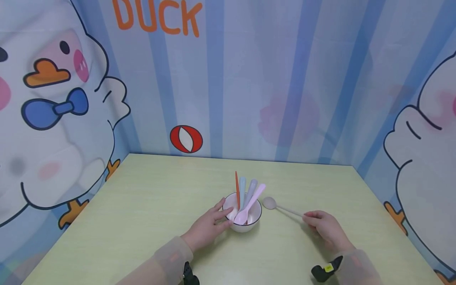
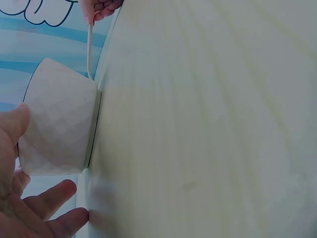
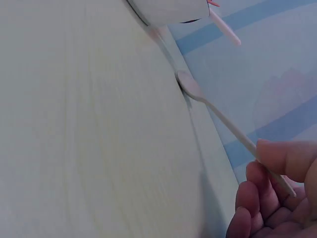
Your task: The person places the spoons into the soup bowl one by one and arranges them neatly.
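Observation:
A white bowl with a dark rim stands upright on the table, faceted on its outer wall. In it lean a pink spoon, a light blue handle, a lavender handle and a thin orange-red handle. My left hand holds the bowl at its left rim, the thumb on the near wall and the lower fingers spread apart from it. To the bowl's right, my right hand pinches the handle end of a pale long-handled spoon between thumb and fingers. Its round head points toward the bowl, close over the tabletop.
The pale wood-grain table reaches back to a blue striped curtain with duck drawings, the word DUCK and a red-and-white ball print. Black straps sit around both sleeved wrists.

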### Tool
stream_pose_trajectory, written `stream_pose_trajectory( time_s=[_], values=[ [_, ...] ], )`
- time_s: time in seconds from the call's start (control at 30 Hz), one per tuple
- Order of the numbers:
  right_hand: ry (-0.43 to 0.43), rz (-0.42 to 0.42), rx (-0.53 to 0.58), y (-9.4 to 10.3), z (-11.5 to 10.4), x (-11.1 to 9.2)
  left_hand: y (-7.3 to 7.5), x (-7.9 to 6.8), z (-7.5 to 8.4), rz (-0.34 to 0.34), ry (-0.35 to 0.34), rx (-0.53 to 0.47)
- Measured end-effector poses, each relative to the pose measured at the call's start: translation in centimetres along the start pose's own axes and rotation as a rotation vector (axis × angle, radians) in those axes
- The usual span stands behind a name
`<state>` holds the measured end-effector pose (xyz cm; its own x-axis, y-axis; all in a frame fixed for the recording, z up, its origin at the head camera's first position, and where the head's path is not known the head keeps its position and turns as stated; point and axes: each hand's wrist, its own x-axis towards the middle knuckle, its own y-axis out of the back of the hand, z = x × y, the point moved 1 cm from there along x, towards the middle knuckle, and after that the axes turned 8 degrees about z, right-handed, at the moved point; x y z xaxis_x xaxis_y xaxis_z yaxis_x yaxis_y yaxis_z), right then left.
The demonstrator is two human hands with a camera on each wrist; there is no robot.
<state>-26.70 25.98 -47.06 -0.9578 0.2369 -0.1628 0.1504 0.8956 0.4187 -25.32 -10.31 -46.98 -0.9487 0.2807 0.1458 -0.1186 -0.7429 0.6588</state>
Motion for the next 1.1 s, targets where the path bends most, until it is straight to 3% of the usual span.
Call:
stream_pose_trajectory(
  time_s=[0.17,0.7,0.93,1.1],
  values=[
    [-0.053,0.022,0.162,-0.4,0.0,-0.1,0.0,0.0,0.1,-0.001,0.006,0.002],
    [-0.091,0.082,0.628,-1.3,-0.9,-0.3,0.0,0.0,-0.1,0.005,-0.010,-0.008],
    [-0.044,0.173,0.689,-1.7,-1.4,-0.2,0.0,0.0,-0.1,0.007,-0.015,-0.011],
    [-0.025,0.238,0.664,-1.8,-1.5,0.1,0.0,0.0,0.0,0.005,-0.011,-0.007]
  ],
)
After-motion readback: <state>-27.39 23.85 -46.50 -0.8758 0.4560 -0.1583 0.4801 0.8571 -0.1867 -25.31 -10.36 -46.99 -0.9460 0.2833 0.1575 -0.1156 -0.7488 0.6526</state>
